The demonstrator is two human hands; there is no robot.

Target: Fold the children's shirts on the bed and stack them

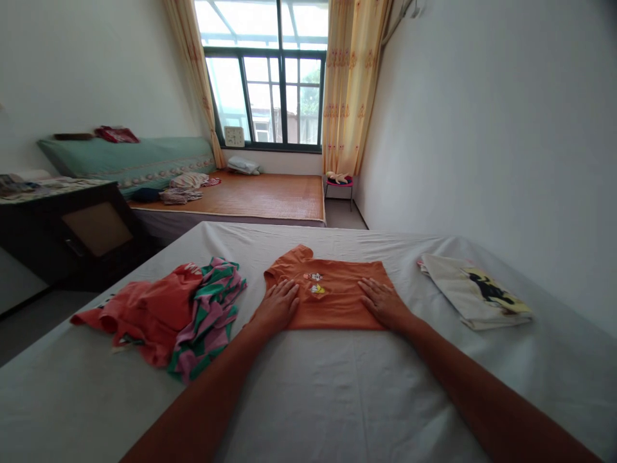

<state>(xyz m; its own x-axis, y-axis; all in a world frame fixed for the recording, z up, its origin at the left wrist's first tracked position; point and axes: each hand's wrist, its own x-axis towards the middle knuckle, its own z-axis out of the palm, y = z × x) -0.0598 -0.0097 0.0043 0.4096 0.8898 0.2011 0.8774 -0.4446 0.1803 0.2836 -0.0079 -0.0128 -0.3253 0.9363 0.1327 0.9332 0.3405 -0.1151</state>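
An orange T-shirt [337,308] with small cartoon prints lies spread sideways on the white sheet [308,399], its collar toward the left. My left hand [279,305] rests flat on the shirt near the collar and the near sleeve, fingers stretched out. Toward the hem, my right hand [383,303] presses flat on the cloth with its fingers extended. Part of the near sleeve is hidden under my left hand and forearm. To the right sits a folded white garment [475,292] with a black cartoon figure. A crumpled red garment [154,315] lies at the left, against a green and pink patterned one [209,321].
Beyond the covered surface stands a bed with a brown mat [270,196], with clothes [186,186] on it. A dark cabinet [72,231] is at the left. A small pink stool [340,182] stands by the curtain [349,90]. A white wall [491,128] runs along the right.
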